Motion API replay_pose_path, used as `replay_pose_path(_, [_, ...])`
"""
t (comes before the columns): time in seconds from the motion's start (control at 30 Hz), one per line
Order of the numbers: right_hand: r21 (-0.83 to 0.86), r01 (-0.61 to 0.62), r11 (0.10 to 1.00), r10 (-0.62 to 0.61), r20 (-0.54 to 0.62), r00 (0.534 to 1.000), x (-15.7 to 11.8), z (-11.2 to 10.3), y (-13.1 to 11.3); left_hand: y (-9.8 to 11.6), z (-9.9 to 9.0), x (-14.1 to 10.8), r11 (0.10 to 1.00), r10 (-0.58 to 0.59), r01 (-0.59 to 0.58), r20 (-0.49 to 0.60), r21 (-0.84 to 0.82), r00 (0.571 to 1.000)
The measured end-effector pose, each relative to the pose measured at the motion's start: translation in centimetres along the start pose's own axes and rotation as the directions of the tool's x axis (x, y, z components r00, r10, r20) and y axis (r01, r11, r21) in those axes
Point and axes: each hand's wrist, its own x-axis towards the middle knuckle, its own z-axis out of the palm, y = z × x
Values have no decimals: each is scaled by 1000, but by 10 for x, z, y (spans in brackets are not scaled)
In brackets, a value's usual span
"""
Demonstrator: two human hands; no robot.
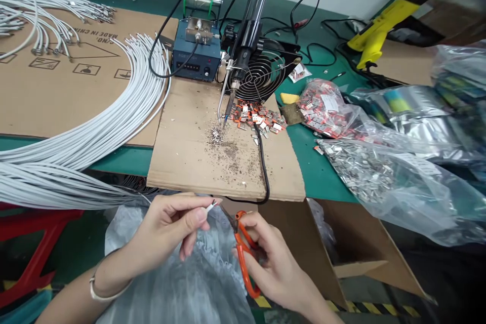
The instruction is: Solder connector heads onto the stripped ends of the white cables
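My left hand pinches a white cable near its end, where short thin wires stick out of the jacket. My right hand has its fingers in the handles of orange-handled scissors. The dark scissor blades point up and left, close to the cable's tip. From this angle I cannot tell whether the blades touch the wires. Both hands are in front of the table edge, above a greyish plastic sheet with small white scraps on it.
A soldering iron hangs tip-down over a cardboard sheet, beside a blue soldering station and a fan. Small orange-and-metal connectors lie in a pile. White cables fill the left; bagged metal parts lie right.
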Motion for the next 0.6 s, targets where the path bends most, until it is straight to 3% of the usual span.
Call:
replay_pose_path(0.2, [-127,58,990,-63,-34,997,2,5,2,6,5,1,992,-80,81,16,-95,997])
replay_pose_path(0.37, [-25,100,995,-101,-51,994,2,15,5,4,5,4,988,-75,82,59,-132,995])
replay_pose_path(0.5, [197,140,970,-82,-278,957,4,43,5,3,7,4,979,-73,89,95,-182,993])
replay_pose_path(0.6, [249,107,962,4,-409,912,2,46,5,4,4,-5,971,-88,110,110,-212,990])
